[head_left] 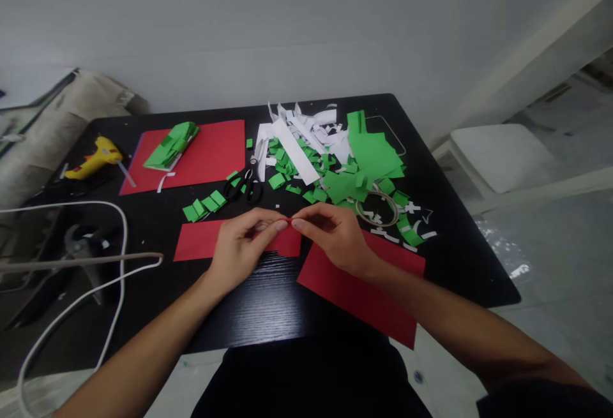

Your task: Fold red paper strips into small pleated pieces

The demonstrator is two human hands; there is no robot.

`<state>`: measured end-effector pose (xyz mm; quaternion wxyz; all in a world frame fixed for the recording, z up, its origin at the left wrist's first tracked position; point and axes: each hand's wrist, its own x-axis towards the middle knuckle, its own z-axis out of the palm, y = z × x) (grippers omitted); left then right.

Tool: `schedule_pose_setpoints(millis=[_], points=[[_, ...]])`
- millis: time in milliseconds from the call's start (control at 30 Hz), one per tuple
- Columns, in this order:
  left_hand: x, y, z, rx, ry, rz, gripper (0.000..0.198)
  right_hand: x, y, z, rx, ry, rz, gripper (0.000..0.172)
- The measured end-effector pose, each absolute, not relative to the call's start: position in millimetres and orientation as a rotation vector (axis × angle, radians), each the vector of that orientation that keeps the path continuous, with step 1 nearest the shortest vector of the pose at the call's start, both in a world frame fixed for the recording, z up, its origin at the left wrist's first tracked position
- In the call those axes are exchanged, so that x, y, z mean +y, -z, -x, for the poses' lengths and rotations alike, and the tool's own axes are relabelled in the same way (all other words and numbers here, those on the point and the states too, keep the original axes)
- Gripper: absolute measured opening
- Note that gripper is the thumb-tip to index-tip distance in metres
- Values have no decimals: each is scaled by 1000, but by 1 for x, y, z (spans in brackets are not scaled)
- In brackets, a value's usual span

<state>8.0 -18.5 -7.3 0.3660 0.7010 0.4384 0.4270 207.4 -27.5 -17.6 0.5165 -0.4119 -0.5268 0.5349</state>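
Note:
Between my two hands, over the front of the table, is a small piece of red paper (289, 219). My left hand (245, 239) pinches its left end with thumb and fingertips. The other end is pinched by my right hand (335, 233); most of the piece is hidden by the fingers. Beneath my left hand lies a red paper strip (196, 241), and a short red paper piece (290, 244) is just below the fingertips. A larger red sheet (364, 290) lies under my right wrist, its lower corner past the table edge.
Black-handled scissors (246, 182) lie behind my left hand, near folded green strips (205, 206). Green and white scraps (306, 156) are heaped beyond, with a tape roll (377, 209) at right. At left are a yellow glue gun (96, 159), pliers (83, 246) and a white cable (123, 265).

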Motion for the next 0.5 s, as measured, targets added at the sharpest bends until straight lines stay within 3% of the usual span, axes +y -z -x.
schedule_pose_setpoints(millis=[500], points=[[-18, 6, -10, 1100, -1080, -1774, 6, -31, 20, -205, -1326, -1224, 995, 9]])
